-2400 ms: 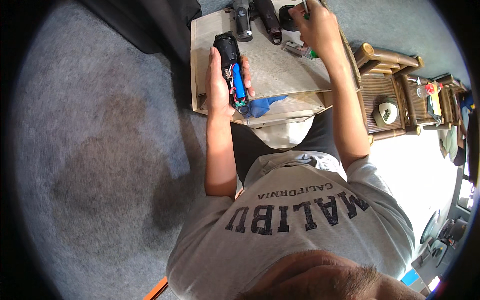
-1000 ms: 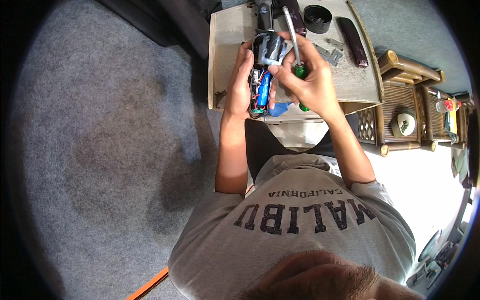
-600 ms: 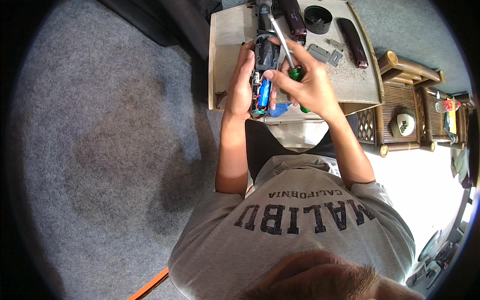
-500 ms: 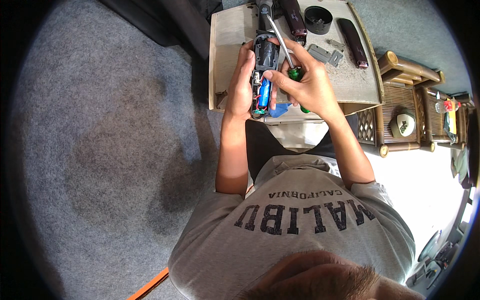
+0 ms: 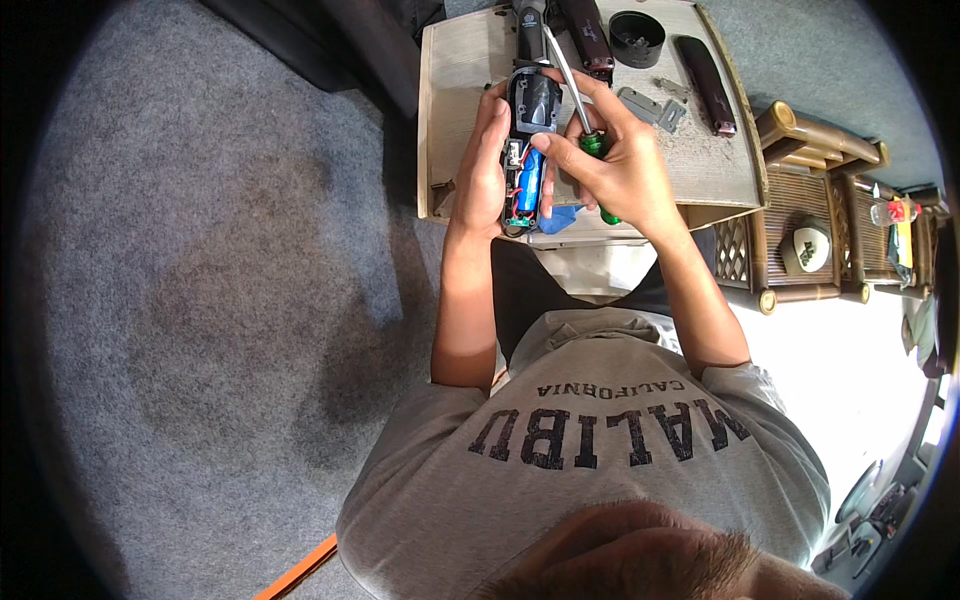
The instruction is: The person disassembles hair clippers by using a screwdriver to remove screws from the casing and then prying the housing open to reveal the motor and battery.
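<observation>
My left hand (image 5: pixel 481 178) is closed along the left side of an opened hair clipper (image 5: pixel 534 105), holding it over the table's near edge. Inside its dark body lie a blue battery (image 5: pixel 531 180), red wires and a small green board at the near end. My right hand (image 5: pixel 628 168) supports the clipper's right side, its thumb by the top of the battery. That same hand keeps a screwdriver (image 5: pixel 591 144) with a green handle tucked in its fingers, the metal shaft slanting up and away. The fingers behind the clipper are partly hidden.
On the small wooden table (image 5: pixel 465 110) lie a dark maroon casing (image 5: pixel 706 86), another maroon clipper body (image 5: pixel 586 38), a round black dish (image 5: pixel 637 40) with small bits in it, and a grey plate (image 5: pixel 640 105). Bamboo furniture (image 5: pixel 800 215) carrying a cap stands at right.
The screwdriver's shaft has tipped slightly to the right. My right thumb has shifted a little upward along the clipper, and my left hand keeps its place.
</observation>
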A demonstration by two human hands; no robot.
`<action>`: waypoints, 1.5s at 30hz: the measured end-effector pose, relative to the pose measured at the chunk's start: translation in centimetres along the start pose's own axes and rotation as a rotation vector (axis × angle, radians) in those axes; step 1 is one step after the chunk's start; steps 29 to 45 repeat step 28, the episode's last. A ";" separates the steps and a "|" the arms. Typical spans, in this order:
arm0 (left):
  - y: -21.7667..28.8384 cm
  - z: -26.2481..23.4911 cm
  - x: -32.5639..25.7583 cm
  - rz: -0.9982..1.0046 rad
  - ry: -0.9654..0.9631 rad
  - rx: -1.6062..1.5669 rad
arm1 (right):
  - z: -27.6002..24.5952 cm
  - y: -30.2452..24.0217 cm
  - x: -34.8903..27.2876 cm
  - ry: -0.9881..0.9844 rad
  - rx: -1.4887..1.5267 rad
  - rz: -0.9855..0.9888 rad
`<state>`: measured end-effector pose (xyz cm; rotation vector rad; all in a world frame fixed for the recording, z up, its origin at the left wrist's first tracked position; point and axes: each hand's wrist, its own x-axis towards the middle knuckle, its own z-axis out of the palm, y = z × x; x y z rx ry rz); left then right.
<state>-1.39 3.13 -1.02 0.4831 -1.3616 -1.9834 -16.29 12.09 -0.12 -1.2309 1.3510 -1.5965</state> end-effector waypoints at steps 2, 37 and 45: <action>0.0 0.0 0.0 0.002 0.000 0.007 | 0.1 -0.1 0.0 0.004 -0.035 -0.005; -0.2 0.4 -0.1 0.060 0.007 0.143 | -1.4 0.6 0.8 0.077 0.371 0.036; -0.2 0.4 -0.1 0.060 0.007 0.143 | -1.4 0.6 0.8 0.077 0.371 0.036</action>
